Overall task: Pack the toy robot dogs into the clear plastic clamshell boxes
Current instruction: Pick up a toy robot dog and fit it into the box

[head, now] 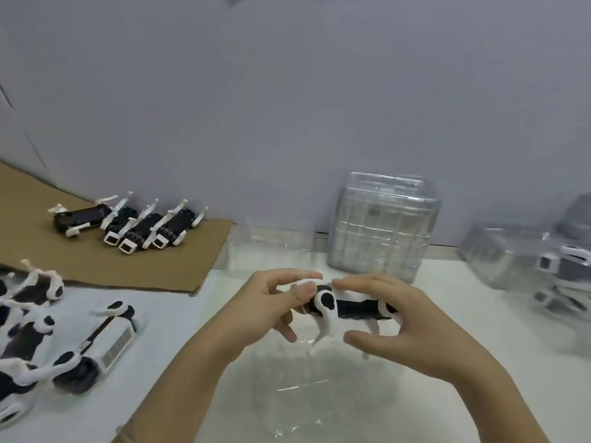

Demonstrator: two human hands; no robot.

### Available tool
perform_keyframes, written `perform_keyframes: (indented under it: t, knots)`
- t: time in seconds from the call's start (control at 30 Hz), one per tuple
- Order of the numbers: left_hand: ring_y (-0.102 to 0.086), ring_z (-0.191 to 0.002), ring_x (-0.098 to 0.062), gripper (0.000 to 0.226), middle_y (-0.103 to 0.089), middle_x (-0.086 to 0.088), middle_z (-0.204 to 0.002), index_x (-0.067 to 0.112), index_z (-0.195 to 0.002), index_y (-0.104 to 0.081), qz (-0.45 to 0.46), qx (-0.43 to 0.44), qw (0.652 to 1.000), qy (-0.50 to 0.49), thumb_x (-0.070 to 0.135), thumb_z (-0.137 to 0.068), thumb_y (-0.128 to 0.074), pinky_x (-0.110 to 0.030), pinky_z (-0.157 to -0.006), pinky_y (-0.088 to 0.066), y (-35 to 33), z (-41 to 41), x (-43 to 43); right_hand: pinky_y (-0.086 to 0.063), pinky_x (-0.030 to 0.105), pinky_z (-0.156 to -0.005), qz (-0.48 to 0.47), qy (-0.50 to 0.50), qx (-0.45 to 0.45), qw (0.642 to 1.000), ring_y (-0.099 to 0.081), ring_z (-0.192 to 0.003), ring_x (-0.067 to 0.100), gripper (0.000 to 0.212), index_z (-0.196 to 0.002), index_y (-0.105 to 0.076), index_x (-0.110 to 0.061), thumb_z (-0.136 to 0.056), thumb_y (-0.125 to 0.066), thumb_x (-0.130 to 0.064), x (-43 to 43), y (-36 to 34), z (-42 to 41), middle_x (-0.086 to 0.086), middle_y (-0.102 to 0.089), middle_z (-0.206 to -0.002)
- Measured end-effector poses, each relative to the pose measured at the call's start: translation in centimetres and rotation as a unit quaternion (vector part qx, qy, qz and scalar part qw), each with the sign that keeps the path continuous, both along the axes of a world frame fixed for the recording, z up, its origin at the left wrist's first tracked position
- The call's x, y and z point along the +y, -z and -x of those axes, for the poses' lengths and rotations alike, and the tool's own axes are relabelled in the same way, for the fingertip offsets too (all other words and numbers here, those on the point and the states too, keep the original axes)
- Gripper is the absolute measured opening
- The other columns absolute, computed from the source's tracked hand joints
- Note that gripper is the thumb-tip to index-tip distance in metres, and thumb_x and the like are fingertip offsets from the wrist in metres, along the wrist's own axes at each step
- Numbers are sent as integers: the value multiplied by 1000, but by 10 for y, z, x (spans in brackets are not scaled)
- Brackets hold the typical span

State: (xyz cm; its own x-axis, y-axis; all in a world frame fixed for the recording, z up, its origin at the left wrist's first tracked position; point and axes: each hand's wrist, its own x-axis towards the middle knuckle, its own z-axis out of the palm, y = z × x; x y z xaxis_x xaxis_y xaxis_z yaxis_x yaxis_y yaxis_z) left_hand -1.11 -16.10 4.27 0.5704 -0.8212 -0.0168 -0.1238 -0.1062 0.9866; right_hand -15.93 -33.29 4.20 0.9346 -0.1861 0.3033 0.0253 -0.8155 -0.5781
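Lead: Closest to you, an open clear box (303,398) lies flat on the white counter (179,321), directly below both hands.

Checker: You hold the toy dog (348,306) level above that box, legs hanging down. Whether its feet touch the plastic cannot be told.

Lead: Your left hand (268,302) pinches the dog's left end between thumb and forefinger. The remaining fingers (286,330) curl loosely underneath.

Checker: Your right hand (399,321) grips the opposite end. The forefinger lies along the top, the thumb sits below, and the fingers curl round the body.

Lead: Behind your hands, a second clear box (271,241) sits at the back of the counter. Just right of it, a stack of boxes (383,228) stands upright against the wall (287,107).

Checker: At far right, the packed boxes (527,263) appear blurred. At least one contains a dog.

Lead: At near left, loose dogs (105,343) lie on the counter. Beyond them, four dogs (137,228) lie legs up on a cardboard sheet (80,263).
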Motion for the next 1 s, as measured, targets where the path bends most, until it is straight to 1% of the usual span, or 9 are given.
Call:
perform_keyframes:
  t: [0.1, 0.23, 0.3, 0.4, 0.5, 0.7, 0.77, 0.87, 1.0]
  knots:
    - [-57, -63, -6, 33, -72, 6, -79, 46, -102, -71, 24, -50, 997, -61, 59, -72, -65, -25, -56, -50, 2, -1, -2, -40, 13, -85, 28, 37, -41, 998, -48, -110, -8, 62, -117, -46, -69, -81, -77, -30, 2, 5, -10, -36, -52, -114]
    - [-48, -114, 10, 87, -48, 39, -125, 74, -125, -33, -19, -181, 979, -92, 90, -45, -64, -20, -85, -41, 19, -16, 22, -58, 24, -64, -154, 81, -167, 971, -64, -94, 1, 65, -114, -52, -69, -81, -75, -17, -1, 13, -19, -27, -65, -101]
    - [-31, -131, 8, 124, -21, 42, -137, 78, -129, -8, -66, -157, 984, -48, 86, -25, -75, -26, -102, -35, 38, -15, 36, -57, 21, -60, -241, 88, -215, 942, -65, -95, 2, 62, -108, -56, -65, -81, -75, -13, -3, 16, -23, -20, -69, -100]
    - [-13, -142, 11, 150, -11, 36, -151, 71, -134, 12, -80, -152, 985, 15, 71, -23, -89, -34, -117, -24, 72, -7, 39, -57, 24, -61, -322, 91, -228, 914, -69, -93, 11, 62, -104, -58, -62, -82, -73, -7, -5, 22, -29, -8, -72, -98]
    - [-27, -137, 10, 140, -27, 40, -143, 65, -140, 3, -31, -160, 987, 1, 60, -38, -91, -27, -113, -28, 90, -13, 37, -56, 23, -61, -328, 82, -231, 912, -71, -89, 14, 63, -103, -59, -58, -81, -72, 0, -4, 24, -29, -5, -73, -97]
    - [-30, -144, -16, 134, -27, 11, -156, 37, -153, -8, 43, -290, 956, -27, 50, -47, -90, -42, -112, -26, 99, -32, 47, -58, 35, -72, -294, -9, -224, 929, -69, -97, 24, 54, -105, -59, -48, -73, -82, -12, -1, 23, -25, 3, -72, -103]
    - [-31, -144, -18, 133, -28, 10, -156, 36, -153, -9, 49, -288, 956, -33, 48, -48, -89, -47, -113, -27, 100, -35, 48, -56, 35, -81, -244, -16, -211, 946, -67, -99, 21, 53, -106, -58, -51, -73, -76, -13, 1, 24, -26, -1, -70, -106]
    - [-32, -143, -18, 125, -29, 12, -155, 37, -153, -9, 53, -278, 959, -27, 49, -52, -83, -49, -113, -28, 101, -35, 48, -50, 16, -82, -142, -18, -161, 976, -64, -101, 8, 53, -112, -57, -57, -77, -75, -20, 6, 26, -25, -18, -67, -110]
    - [-29, -144, -13, 118, -27, 16, -154, 41, -152, -8, 40, -261, 964, -13, 53, -55, -76, -44, -113, -28, 104, -30, 44, -44, 18, -90, 0, -31, -51, 998, -55, -113, 3, 58, -123, -54, -58, -86, -74, -19, 9, 34, -29, -28, -59, -117]
